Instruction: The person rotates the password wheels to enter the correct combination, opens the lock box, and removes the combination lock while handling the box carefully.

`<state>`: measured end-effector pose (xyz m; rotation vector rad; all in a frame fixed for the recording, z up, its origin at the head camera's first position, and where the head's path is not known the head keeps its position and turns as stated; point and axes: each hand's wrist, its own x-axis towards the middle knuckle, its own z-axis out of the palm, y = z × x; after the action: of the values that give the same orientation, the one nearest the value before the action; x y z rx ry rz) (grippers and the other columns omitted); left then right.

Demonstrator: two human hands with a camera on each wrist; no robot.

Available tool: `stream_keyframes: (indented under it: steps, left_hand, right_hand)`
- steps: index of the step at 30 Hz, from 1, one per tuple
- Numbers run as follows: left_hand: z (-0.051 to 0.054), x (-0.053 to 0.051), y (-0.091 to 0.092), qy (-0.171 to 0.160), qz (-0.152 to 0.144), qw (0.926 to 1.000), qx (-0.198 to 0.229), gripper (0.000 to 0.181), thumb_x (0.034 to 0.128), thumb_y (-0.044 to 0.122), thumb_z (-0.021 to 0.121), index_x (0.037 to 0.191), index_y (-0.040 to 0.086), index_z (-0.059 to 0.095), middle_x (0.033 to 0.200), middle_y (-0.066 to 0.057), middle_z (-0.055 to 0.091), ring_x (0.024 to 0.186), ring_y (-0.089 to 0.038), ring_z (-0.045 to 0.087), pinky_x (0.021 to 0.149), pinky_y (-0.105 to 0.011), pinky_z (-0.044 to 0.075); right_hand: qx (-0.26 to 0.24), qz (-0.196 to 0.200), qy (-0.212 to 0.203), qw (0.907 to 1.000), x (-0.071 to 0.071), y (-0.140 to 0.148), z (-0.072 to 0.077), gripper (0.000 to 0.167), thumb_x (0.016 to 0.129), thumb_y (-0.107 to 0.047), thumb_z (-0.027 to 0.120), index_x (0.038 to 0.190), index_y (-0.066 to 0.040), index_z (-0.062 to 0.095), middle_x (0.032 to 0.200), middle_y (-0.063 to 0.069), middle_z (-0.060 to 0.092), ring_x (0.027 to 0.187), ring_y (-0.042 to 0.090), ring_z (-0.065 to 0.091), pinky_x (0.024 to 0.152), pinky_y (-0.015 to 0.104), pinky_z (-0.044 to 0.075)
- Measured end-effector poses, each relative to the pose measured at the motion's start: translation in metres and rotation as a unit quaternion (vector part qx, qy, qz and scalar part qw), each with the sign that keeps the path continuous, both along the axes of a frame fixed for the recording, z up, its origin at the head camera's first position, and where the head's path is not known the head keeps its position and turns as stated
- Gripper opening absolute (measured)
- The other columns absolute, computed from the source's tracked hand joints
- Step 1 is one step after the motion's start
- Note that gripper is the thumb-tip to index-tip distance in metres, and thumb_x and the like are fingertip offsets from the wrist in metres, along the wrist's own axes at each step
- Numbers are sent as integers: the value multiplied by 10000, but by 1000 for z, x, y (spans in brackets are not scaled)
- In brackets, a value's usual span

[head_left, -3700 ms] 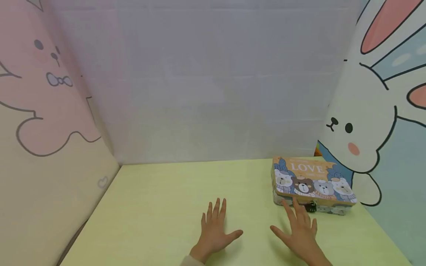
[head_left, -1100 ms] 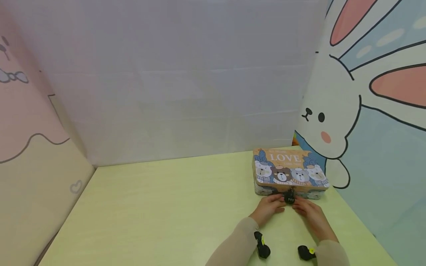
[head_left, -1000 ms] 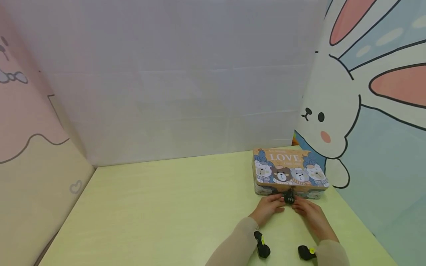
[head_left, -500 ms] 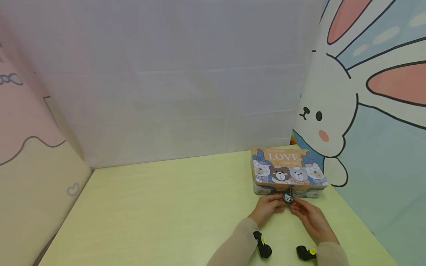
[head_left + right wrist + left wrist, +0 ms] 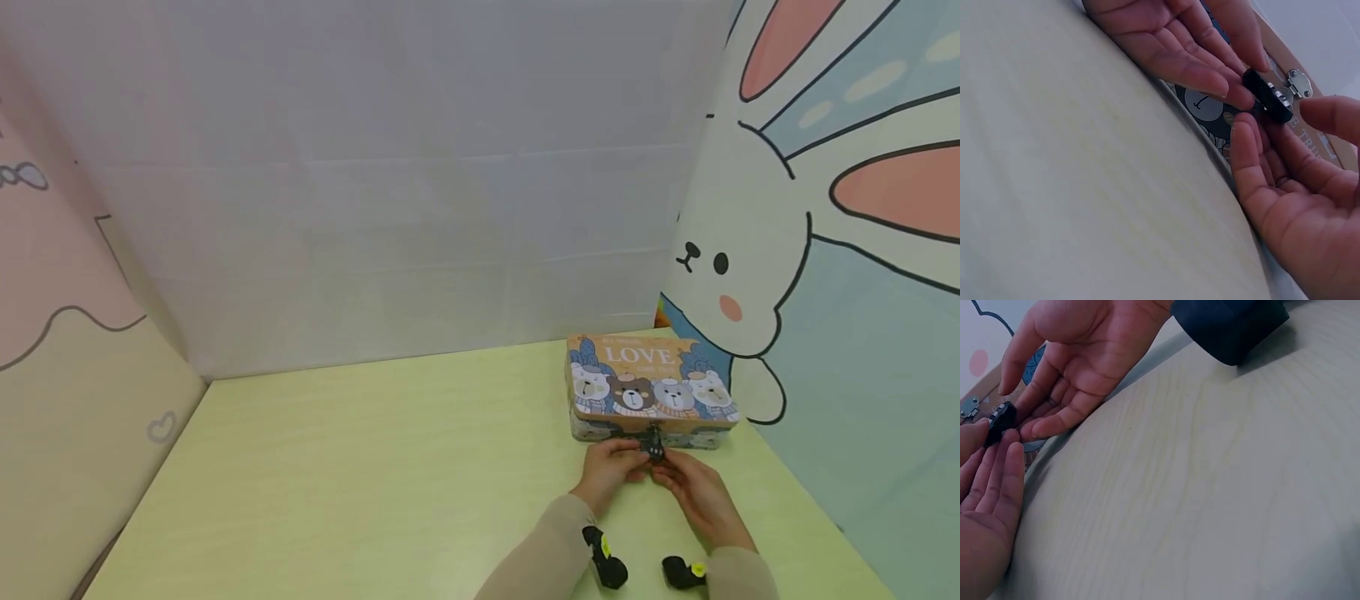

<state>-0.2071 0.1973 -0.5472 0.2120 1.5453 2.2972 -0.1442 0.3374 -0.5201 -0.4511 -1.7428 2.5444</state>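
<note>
A black combination padlock (image 5: 1267,97) with silver dials hangs at the front latch of a tin box (image 5: 651,383) printed with bears and "LOVE". My left hand (image 5: 602,475) pinches the padlock between thumb and fingers. Against its other side rest the fingertips of my right hand (image 5: 701,497). In the right wrist view, the right thumb stands slightly apart from the padlock. The dials (image 5: 999,412) face up in the left wrist view. A metal hasp (image 5: 1299,83) shows on the box's front; fingers hide part of the padlock.
The box stands on a pale yellow table (image 5: 360,467), near its right edge and the rabbit-printed wall panel (image 5: 862,367). A white panel (image 5: 420,208) closes off the back. Each wrist carries a black camera (image 5: 609,567).
Both hands, first spread open above the table, have moved to the padlock. Since half a second ago the padlock has turned, and the left hand has shifted slightly right.
</note>
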Motion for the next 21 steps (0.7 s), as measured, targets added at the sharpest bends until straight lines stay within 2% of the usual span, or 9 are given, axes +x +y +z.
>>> stream_keyframes:
  steps: [4, 11, 17, 21]
  left_hand:
    - [0, 0, 1, -18, 138, 9999, 35, 188, 850, -94, 701, 1038, -108, 700, 905, -192, 733, 796, -219, 721, 636, -260, 618]
    - [-1, 3, 2, 57, 189, 9998, 54, 165, 836, -102, 714, 1001, -95, 709, 879, -197, 732, 801, -272, 734, 644, -297, 629]
    - [-2, 2, 1, 180, 198, 9996, 29, 163, 841, -113, 709, 1004, -108, 708, 877, -208, 730, 810, -288, 735, 655, -307, 631]
    - [-2, 2, 2, 125, 258, 9996, 24, 155, 836, -122, 711, 989, -101, 714, 863, -205, 729, 801, -296, 733, 641, -294, 629]
  right_hand:
    - [31, -103, -156, 9998, -2, -2, 1, 264, 1058, -79, 449, 946, -125, 683, 932, 9, 652, 876, 99, 650, 831, 228, 580]
    - [182, -271, -367, 9988, -4, -1, -1, 342, 1038, -42, 434, 866, -182, 695, 891, -45, 673, 852, 70, 658, 831, 223, 580]
    - [216, -175, -124, 9995, -4, -1, -3, 367, 1023, -9, 461, 834, -199, 712, 865, -67, 691, 824, 62, 665, 793, 206, 585]
    - [193, -131, 42, 9997, -4, -2, -4, 376, 1007, 36, 471, 830, -184, 719, 858, -65, 694, 805, 69, 665, 765, 203, 588]
